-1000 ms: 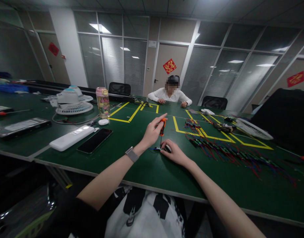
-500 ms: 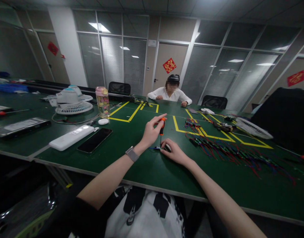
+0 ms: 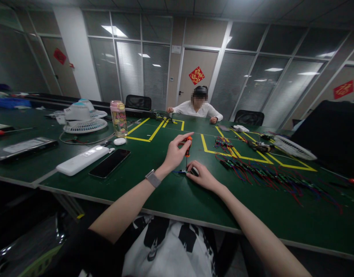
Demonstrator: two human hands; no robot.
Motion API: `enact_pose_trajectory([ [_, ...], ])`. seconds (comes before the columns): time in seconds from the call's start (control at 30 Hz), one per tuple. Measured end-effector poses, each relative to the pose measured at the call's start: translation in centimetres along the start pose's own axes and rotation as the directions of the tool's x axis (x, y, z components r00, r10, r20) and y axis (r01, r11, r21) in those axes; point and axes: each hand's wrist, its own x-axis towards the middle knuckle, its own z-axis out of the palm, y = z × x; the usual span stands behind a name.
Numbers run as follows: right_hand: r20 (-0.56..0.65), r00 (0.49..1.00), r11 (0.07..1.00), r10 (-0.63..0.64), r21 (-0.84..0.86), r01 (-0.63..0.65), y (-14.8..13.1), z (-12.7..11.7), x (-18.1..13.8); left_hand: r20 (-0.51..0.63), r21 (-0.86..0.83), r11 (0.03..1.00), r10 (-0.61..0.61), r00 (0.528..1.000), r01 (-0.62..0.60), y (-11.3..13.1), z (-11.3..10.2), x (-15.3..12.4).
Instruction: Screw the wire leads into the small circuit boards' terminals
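Screwdriver (image 3: 188,146), small and orange-handled, is standing upright near the middle of the green table (image 3: 165,192), its tip pointing down at a small wired part (image 3: 185,172) lying on the surface. My left hand (image 3: 173,156) is closing on the handle, thumb and fingertips pinching its upper end with the wrist lifted off the table. My right hand (image 3: 202,176) is lying low just right of the tip, fingers curled down over the part and pressing it. Whether they are actually gripping it I cannot tell, since they are hiding most of it.

I am judging the screwdriver light, stiff and thin, so a fingertip hold high on the handle is suiting it. The part looks tiny and light, likely to skid unless pinned from above, and its thin leads look soft.

To the right, a long spread of red and blue wired pieces (image 3: 269,177) is lying well apart. To the left, a dark phone (image 3: 110,163) is lying beside a white bar-shaped device (image 3: 83,159). At the far side, a co-worker (image 3: 198,109) is sitting.
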Motion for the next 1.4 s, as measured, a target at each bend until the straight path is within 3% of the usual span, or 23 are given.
enact_pose_trajectory([
  [0.13, 0.005, 1.000, 1.000, -0.001, -0.002, 0.001, -0.02, -0.01, 0.03, -0.013, 0.040, 0.999, 0.022, 1.000, -0.021, -0.06, -0.05, -0.01],
  [0.37, 0.009, 1.000, 1.000, 0.000, -0.002, 0.000, 0.10, 0.03, 0.04, 0.101, -0.076, 0.997, -0.020, 0.995, 0.028, 0.48, 0.06, -0.01],
  [0.53, 0.004, 1.000, 1.000, -0.008, -0.005, 0.008, 0.29, 0.10, -0.01, 0.075, -0.014, 1.000, 0.026, 0.997, -0.025, 0.21, 0.10, -0.10],
  [0.73, 0.008, 1.000, 1.000, -0.006, -0.013, 0.006, 0.27, 0.08, 0.02, 0.120, -0.081, 0.996, -0.030, 0.992, 0.040, 0.24, 0.14, -0.02],
  [1.4, -0.007, 1.000, 1.000, -0.018, -0.005, 0.017, 0.21, 0.15, 0.02, 0.113, -0.085, 0.996, -0.013, 0.993, 0.023, 0.25, 0.20, 0.00],
])
